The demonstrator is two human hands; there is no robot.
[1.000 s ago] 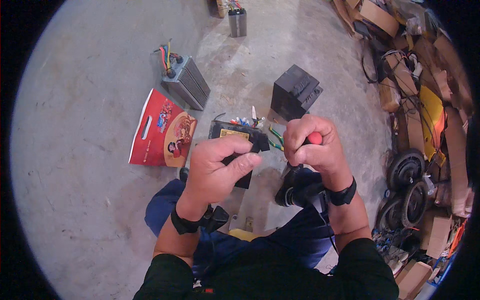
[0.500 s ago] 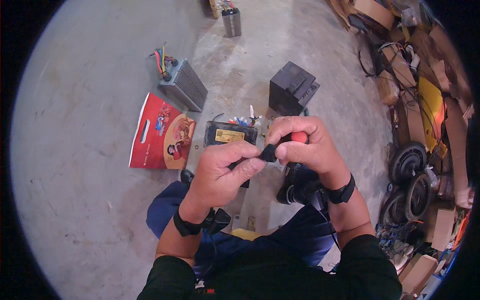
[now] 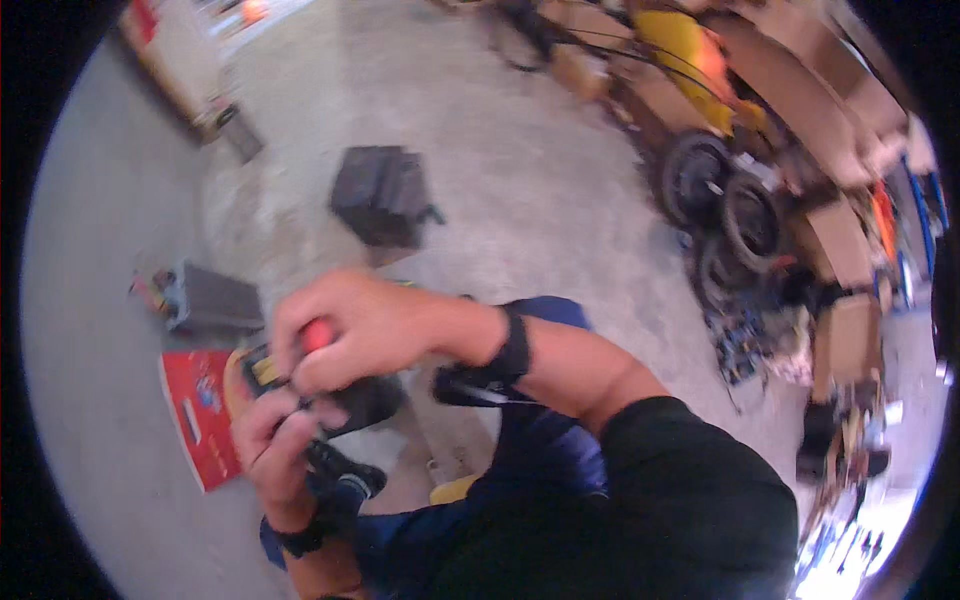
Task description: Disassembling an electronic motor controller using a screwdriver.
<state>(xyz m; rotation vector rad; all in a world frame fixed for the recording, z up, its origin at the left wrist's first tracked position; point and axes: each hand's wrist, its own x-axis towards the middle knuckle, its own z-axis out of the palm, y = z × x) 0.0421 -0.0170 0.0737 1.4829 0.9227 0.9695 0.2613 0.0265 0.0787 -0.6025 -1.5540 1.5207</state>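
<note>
My right hand (image 3: 360, 325) is closed around a red-handled tool (image 3: 318, 335), pressed down onto a black box-shaped device with a yellow label (image 3: 330, 395). My left hand (image 3: 275, 440) grips that black device from below, fingers wrapped on its near side. The picture is blurred by head motion, so the tool's tip is not visible. A red printed packet (image 3: 200, 415) lies on the concrete floor just left of my hands.
A grey finned box with coloured wires (image 3: 210, 300) lies to the left, and a black battery-like box (image 3: 385, 195) sits farther off. Small wheels (image 3: 725, 200), cardboard boxes (image 3: 845, 340) and a yellow object (image 3: 690, 55) crowd the right side.
The view has swung sharply to the right and tilted. My hands now sit at the lower left, closer together on the black device, with my right forearm crossing the middle.
</note>
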